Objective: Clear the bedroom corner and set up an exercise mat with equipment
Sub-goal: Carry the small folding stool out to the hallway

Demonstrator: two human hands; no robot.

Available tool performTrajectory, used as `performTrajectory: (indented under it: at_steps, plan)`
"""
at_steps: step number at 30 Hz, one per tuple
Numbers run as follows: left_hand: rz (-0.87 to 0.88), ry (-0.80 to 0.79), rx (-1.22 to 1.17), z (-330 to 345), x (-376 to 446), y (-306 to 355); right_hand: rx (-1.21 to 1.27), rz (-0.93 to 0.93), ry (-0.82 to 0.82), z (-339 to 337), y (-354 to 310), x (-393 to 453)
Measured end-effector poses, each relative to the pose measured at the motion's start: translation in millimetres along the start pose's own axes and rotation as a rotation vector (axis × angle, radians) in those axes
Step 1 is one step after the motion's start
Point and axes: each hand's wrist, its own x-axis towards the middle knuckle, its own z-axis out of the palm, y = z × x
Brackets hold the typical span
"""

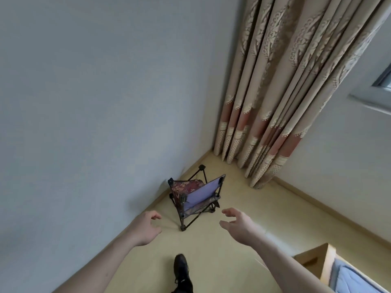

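Reaching with left hand (146, 228) and right hand (239, 226), fingers spread, empty; best gripping folding chair (195, 197) frame on 2 sides, lifting level.

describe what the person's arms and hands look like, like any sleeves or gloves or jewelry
Both forearms are bare from the bottom edge of the picture up to the wrists, with no sleeves in view. The left hand and the right hand wear no gloves, and no watch, bracelet or ring shows on them. The only clothing in view is a black lace-up shoe on the floor between the arms.
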Motion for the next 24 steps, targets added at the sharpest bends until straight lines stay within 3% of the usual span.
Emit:
performTrajectory:
  at_steps: [11, 19, 24]
  plan:
    - [-0.141, -0.108, -0.086, -23, 163, 14, -0.072, 0.156, 0.001, -48, -29, 147]
    - [-0.236, -0.150, -0.197, -18, 210, 21, -0.107, 0.286, -0.064, -62, -43, 219]
    - [-0.339, -0.183, -0.228, -12, 241, 11, -0.226, 0.274, -0.118, -71, -53, 270]
